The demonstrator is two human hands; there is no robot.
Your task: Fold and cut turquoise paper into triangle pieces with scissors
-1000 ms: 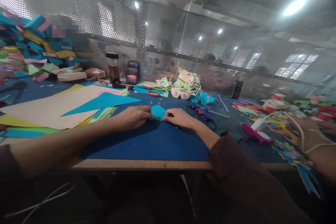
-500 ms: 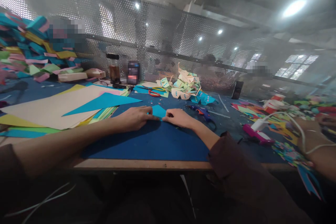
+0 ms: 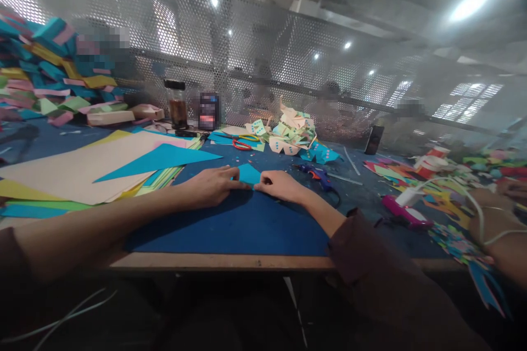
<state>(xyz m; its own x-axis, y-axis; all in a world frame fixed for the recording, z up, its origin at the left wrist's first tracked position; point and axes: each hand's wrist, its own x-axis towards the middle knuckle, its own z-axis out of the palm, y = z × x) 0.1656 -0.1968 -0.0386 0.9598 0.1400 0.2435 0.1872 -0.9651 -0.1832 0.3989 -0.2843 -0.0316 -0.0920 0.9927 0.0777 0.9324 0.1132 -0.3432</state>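
Observation:
A small piece of bright blue paper lies on the dark blue work surface, its pointed top showing between my two hands. From the left, my left hand presses its bent fingers on the paper's lower left edge. My right hand pinches the lower right edge with thumb and curled fingers. The fingertips of both hands are close together and hide the paper's lower part. To the left of my hands, a larger blue paper triangle rests on a stack of pale sheets.
Red-handled scissors and a pile of cut paper shapes lie behind my hands. A blue glue gun is to the right, near a pink power strip. Another person's arm reaches in at far right. A jar stands at the back.
Both hands stay on the blue paper in almost the same pose. The view has shifted very slightly.

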